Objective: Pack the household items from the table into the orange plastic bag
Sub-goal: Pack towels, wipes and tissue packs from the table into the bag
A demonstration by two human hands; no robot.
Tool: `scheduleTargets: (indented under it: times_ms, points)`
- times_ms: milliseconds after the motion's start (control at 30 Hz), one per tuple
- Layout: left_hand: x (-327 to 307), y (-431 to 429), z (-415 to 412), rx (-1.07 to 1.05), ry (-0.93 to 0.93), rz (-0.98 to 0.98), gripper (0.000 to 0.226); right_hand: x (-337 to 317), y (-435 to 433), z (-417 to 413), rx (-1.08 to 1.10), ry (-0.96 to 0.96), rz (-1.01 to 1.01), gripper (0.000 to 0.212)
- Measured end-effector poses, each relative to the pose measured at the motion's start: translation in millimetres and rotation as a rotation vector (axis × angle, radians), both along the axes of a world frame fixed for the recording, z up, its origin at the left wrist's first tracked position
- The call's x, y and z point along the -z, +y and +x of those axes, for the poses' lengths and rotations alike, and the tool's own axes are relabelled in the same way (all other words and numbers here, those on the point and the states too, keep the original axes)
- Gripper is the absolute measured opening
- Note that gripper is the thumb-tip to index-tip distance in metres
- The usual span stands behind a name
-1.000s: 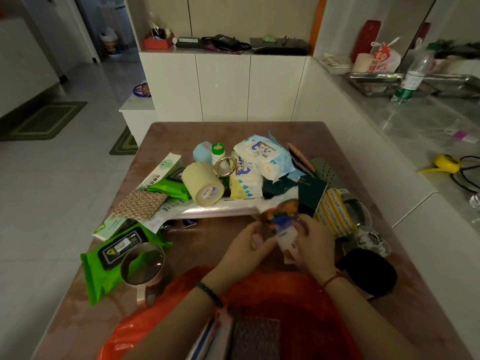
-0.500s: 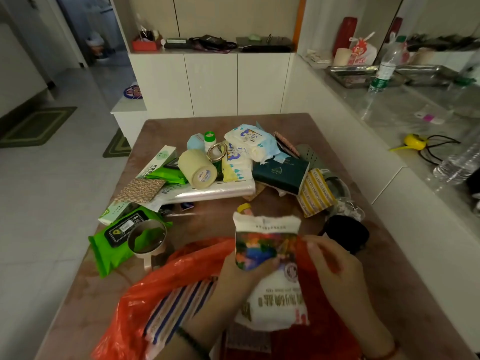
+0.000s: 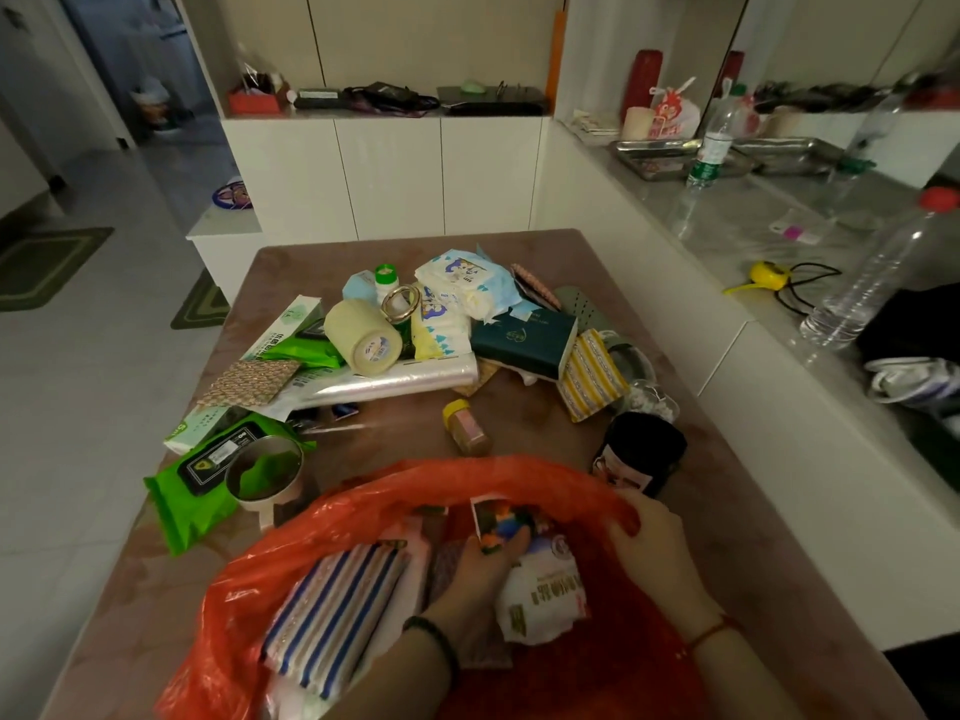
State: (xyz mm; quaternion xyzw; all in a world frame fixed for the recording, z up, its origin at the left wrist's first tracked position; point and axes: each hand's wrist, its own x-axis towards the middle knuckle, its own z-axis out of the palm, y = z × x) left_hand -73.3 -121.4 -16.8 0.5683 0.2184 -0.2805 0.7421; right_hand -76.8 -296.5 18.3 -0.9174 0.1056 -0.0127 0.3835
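Orange plastic bag (image 3: 363, 517) lies open at the table's (image 3: 519, 246) near edge; left hand (image 3: 475, 569) fingers closed around a white packet (image 3: 543, 597), lowering it inside, right hand (image 3: 654, 537) pinching the rim, probably to keep the mouth wide. Already inside: a striped pack (image 3: 337, 605); most items remain mid-table.

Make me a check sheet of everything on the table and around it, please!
Surface: brown table, crowded at the middle.
Job's things: orange bag open; white packet going in; striped pack inside.
Clutter: tape roll, green wipes, metal cup, spice jar.
Grippers: left hand holds packet; right hand holds bag rim.
Cables: black cord on counter.
Surroundings: white cabinets, bottle.
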Motion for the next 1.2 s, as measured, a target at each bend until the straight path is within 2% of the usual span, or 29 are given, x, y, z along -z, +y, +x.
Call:
scheduleTargets:
  times_ms: [67, 167, 200, 267, 333, 367, 433, 500, 600, 667, 733, 800, 867, 900, 933, 967, 1000, 1067, 1100, 1133, 1200]
  points:
    - [7, -3, 5, -0.019, -0.009, 0.066, 0.02, 4, -7, -1, -0.025, 0.056, 0.005, 0.021]
    - [18, 1, 2, 0.022, -0.025, 0.084, 0.015, 3, -23, 0, -0.088, 0.194, 0.105, 0.039]
    - [19, 3, -1, 0.034, -0.037, 0.109, 0.023, 0, -27, 2, -0.058, 0.183, 0.172, 0.043]
    - [14, 8, -9, 0.051, -0.087, 0.167, 0.037, -7, -36, 14, 0.108, 0.035, 0.232, 0.046]
    - [4, 9, -16, 0.06, -0.17, 0.226, 0.041, -8, -47, 35, 0.227, -0.088, 0.09, 0.058]
    - [-1, 8, -18, 0.068, -0.213, 0.24, 0.04, -7, -50, 47, 0.232, -0.09, 0.005, 0.069]
    - [-8, 8, -21, 0.057, -0.268, 0.235, 0.04, -4, -49, 68, 0.197, 0.041, -0.113, 0.086]
    - [-16, 8, -22, 0.061, -0.289, 0.264, 0.04, 2, -43, 81, 0.178, 0.181, -0.177, 0.089]
    - [-27, 13, -22, 0.067, -0.348, 0.319, 0.033, 4, -37, 84, 0.181, 0.198, -0.209, 0.085]
    - [-33, 19, -22, 0.093, -0.41, 0.352, 0.022, -3, -35, 77, 0.215, 0.119, -0.194, 0.082]
    - [-40, 23, -20, 0.089, -0.476, 0.336, 0.019, -18, -32, 61, 0.288, -0.108, -0.097, 0.081]
    - [-45, 27, -16, 0.064, -0.521, 0.304, 0.02, -43, -24, 38, 0.335, -0.398, 0.12, 0.081]
    - [-51, 28, -12, 0.041, -0.543, 0.265, 0.02, -66, -17, 14, 0.304, -0.488, 0.44, 0.083]
    - [-51, 29, -9, 0.02, -0.534, 0.245, 0.021, -77, -13, 3, 0.266, -0.422, 0.617, 0.079]
    - [-52, 30, -5, -0.009, -0.516, 0.237, 0.024, -84, -6, -6, 0.203, -0.278, 0.812, 0.072]
    - [-52, 32, -3, -0.04, -0.497, 0.236, 0.029, -84, 0, -14, 0.109, -0.082, 0.973, 0.063]
    - [-54, 34, -1, -0.065, -0.482, 0.22, 0.035, -80, 9, -19, 0.017, 0.117, 1.042, 0.06]
    - [-57, 40, 3, -0.137, -0.448, 0.161, 0.04, -63, 32, -25, -0.095, 0.445, 0.973, 0.074]
    - [-60, 45, 3, -0.168, -0.437, 0.135, 0.041, -48, 44, -24, -0.09, 0.557, 0.914, 0.072]
    - [-63, 49, 6, -0.191, -0.435, 0.122, 0.042, -35, 56, -23, -0.064, 0.621, 0.892, 0.061]
    - [-63, 58, 10, -0.203, -0.438, 0.124, 0.042, -16, 78, -18, 0.036, 0.629, 0.984, 0.045]
